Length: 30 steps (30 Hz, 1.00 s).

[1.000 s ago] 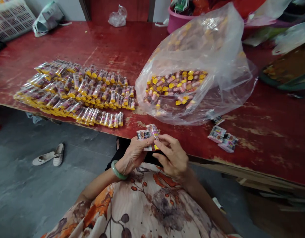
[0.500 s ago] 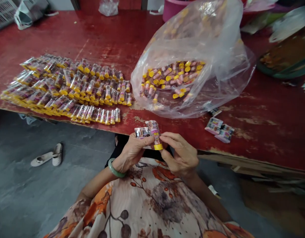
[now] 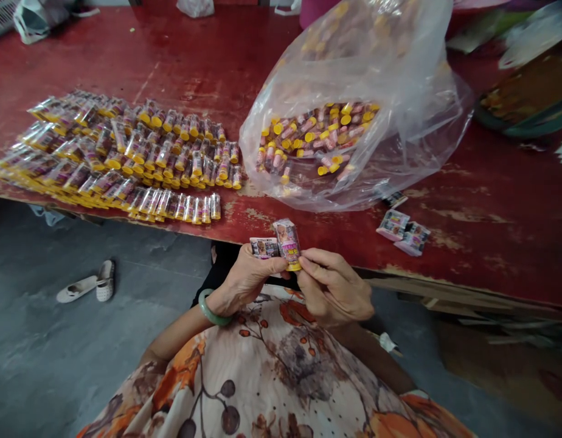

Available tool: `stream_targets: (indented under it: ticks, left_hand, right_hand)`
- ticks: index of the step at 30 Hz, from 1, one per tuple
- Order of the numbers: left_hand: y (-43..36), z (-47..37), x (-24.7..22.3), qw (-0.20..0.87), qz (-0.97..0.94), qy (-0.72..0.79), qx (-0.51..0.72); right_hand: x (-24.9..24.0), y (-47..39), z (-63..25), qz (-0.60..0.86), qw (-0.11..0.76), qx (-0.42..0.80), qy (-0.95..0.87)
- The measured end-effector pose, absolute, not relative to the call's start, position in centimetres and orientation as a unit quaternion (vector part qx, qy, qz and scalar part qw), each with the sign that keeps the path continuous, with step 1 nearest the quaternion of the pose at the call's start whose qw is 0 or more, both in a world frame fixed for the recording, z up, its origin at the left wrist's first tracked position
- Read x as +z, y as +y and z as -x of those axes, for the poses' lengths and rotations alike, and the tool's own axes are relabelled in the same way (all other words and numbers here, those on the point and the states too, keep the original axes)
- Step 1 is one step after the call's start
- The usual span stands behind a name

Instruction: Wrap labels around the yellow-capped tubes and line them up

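Just off the table's front edge, my left hand is closed around a stack of small printed labels and the side of a small yellow-capped tube. The tube stands nearly upright, its printed wrap facing me and its yellow cap at the bottom. My right hand pinches the tube's lower right side with thumb and fingertips. Behind, a large clear plastic bag lies with its mouth towards me, full of loose tubes with yellow caps. Rows of wrapped tubes are piled on the left.
Two label packs lie on the red table at right, with another partly under the bag. A round container stands at far right. White shoes rest on the floor at left.
The tube has turned in my fingers so its printed picture faces me more fully. My right fingertips stay at its lower end. The view has tilted down slightly.
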<state>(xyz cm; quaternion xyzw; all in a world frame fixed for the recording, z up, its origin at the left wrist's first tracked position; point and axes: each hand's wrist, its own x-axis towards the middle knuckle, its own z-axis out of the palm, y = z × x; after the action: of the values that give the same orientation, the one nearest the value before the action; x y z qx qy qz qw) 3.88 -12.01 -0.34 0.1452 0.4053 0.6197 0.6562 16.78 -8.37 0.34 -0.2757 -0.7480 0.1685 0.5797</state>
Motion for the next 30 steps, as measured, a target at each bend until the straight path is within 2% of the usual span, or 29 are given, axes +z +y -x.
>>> stream_targets:
  ticks: [15, 19, 27, 30]
  left_hand:
    - [-12.4, -4.2, -0.8, 0.668, -0.152, 0.409, 0.603]
    - [-12.3, -4.2, -0.5, 0.667, -0.143, 0.409, 0.606]
    - [-12.4, -3.7, -0.3, 0.658, -0.131, 0.434, 0.6]
    - [-12.5, -2.0, -0.2, 0.629, -0.142, 0.452, 0.617]
  right_hand:
    - [-0.5, -9.0, -17.1, 0.29, 0.571, 0.037, -0.767]
    - [-0.6, -8.9, -17.2, 0.281, 0.57, 0.037, -0.772]
    - [-1.5, -8.0, -17.0, 0.234, 0.503, -0.057, -0.83]
    - [-1.3, -7.3, -16.5, 0.198, 0.472, -0.029, -0.859]
